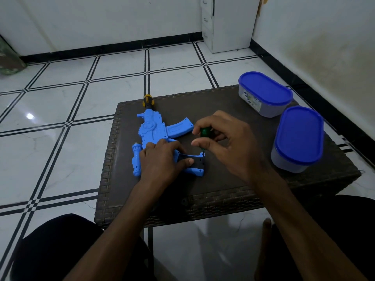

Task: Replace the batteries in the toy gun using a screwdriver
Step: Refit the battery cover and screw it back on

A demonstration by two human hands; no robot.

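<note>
A light blue toy gun (151, 130) lies flat on a low dark wicker table (233, 191), its yellow and black muzzle pointing away from me. My left hand (162, 159) presses down on the gun's rear part, thumb resting on the dark panel in the stock. My right hand (227, 142) holds a green-handled screwdriver (205, 132) upright between its fingertips. The thin shaft runs down to the right edge of the stock; the tip is too small to make out.
Two lidded plastic containers with blue lids stand on the table's right side, one far (265, 92) and one nearer (298, 136). White tiled floor surrounds the table. My knees sit at the bottom. A white cabinet (229, 23) stands against the far wall.
</note>
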